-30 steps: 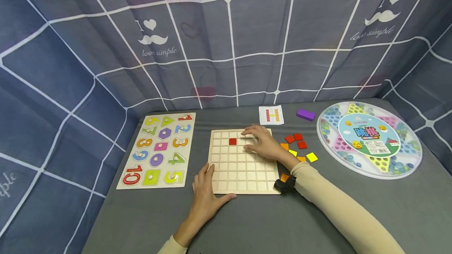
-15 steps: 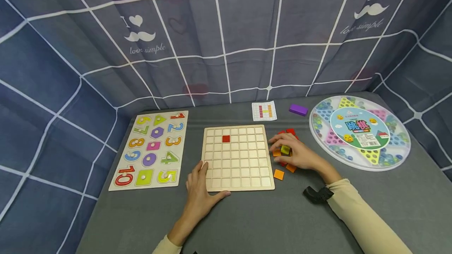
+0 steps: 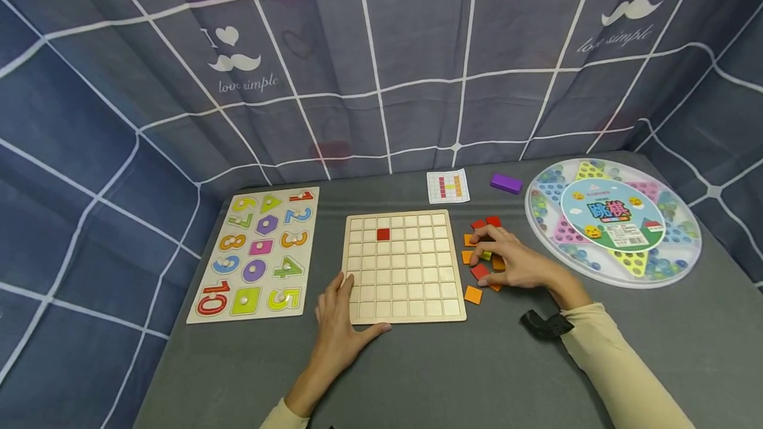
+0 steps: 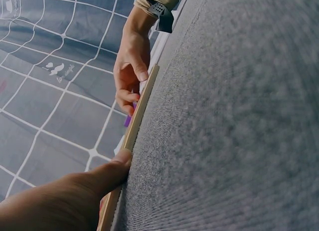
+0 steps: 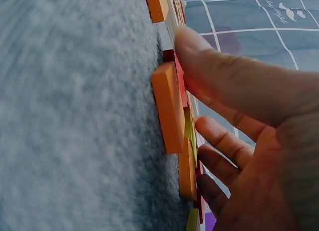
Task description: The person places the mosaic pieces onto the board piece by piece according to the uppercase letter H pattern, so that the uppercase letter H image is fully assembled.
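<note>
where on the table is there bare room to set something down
Bare cloth shows in front of the grid board, between left hand and right sleeve, and in a narrow strip between grid board and number board. Crowded: the loose tiles under and around the right hand.

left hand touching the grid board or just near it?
Touching. Left wrist view shows it: the thumb of the left hand rests against the edge of the grid board.

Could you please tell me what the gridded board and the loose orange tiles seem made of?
Gridded board: probably wood, smooth and matt, judging by its pale tan colour and bare-looking edge.
Orange tiles: perhaps painted wood or plastic; their even colour and smooth faces leave it open.
</note>
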Tool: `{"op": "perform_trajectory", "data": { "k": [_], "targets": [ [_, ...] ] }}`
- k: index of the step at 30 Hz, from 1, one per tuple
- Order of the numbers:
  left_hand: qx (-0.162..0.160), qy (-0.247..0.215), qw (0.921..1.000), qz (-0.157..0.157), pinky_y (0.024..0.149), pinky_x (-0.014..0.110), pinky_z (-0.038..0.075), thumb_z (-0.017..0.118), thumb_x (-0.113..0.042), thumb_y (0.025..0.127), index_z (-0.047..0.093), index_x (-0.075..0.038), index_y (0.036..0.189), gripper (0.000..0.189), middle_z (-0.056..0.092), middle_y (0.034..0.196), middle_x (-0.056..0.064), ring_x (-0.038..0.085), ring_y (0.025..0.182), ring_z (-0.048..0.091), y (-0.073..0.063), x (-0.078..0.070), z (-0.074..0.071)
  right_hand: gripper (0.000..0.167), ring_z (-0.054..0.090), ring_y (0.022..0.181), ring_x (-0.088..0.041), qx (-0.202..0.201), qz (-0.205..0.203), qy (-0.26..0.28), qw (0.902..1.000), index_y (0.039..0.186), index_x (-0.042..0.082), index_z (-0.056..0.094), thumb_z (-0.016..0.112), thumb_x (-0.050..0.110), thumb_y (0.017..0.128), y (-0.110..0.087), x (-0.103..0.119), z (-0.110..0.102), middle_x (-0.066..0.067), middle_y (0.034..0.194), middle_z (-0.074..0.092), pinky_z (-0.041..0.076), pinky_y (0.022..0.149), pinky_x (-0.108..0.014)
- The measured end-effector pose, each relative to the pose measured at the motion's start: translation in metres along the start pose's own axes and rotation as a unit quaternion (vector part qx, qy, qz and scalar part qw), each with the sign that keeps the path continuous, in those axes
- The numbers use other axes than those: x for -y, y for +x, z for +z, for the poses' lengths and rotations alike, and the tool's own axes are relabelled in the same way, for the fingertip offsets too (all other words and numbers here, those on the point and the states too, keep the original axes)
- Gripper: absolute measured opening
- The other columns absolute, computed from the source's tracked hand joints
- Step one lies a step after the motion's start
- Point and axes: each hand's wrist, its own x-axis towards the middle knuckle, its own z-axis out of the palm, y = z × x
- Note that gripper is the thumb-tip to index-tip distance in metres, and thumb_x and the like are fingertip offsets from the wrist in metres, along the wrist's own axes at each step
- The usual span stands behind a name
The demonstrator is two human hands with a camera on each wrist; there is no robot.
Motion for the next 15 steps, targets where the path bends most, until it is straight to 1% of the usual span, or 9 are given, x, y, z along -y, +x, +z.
{"op": "perform_trajectory", "data": {
  "k": [3, 9, 15],
  "targets": [
    [-0.007, -0.001, 1.0, 0.004, 0.084, 0.041, 0.028, 0.092, -0.048, 0.056, 0.043, -0.002, 0.144, 0.112, 0.039, 0.147, 0.026, 0.035, 0.112, 0.041, 0.0004, -0.0004, -0.0001, 0.027, 0.037, 0.126, -0.027, 0.003, -0.006, -0.004, 1.0, 0.094, 0.029, 0.066, 0.085, 0.024, 0.075, 0.0002, 0.0001, -0.0001, -0.006, 0.131, 0.049, 0.021, 0.098, -0.057],
    [-0.013, -0.004, 0.9998, 0.012, 0.083, 0.041, 0.027, 0.092, -0.05, 0.055, 0.045, -0.002, 0.143, 0.111, 0.04, 0.146, 0.026, 0.035, 0.111, 0.041, -0.0004, -0.0005, 0.0009, 0.027, 0.039, 0.123, -0.027, -0.007, -0.024, -0.015, 0.9996, 0.093, 0.029, 0.066, 0.084, 0.019, 0.075, -0.0005, -0.0033, 0.0034, -0.006, 0.129, 0.05, 0.022, 0.096, -0.055],
    [-0.018, -0.003, 0.9997, 0.014, 0.083, 0.04, 0.027, 0.092, -0.049, 0.054, 0.045, -0.001, 0.143, 0.111, 0.04, 0.146, 0.026, 0.034, 0.111, 0.042, -0.0015, -0.0001, 0.0015, 0.025, 0.039, 0.123, -0.025, -0.005, -0.02, -0.01, 0.9997, 0.093, 0.03, 0.066, 0.084, 0.024, 0.077, 0.0003, -0.0031, 0.0047, -0.004, 0.128, 0.049, 0.021, 0.098, -0.055]
  ]
}}
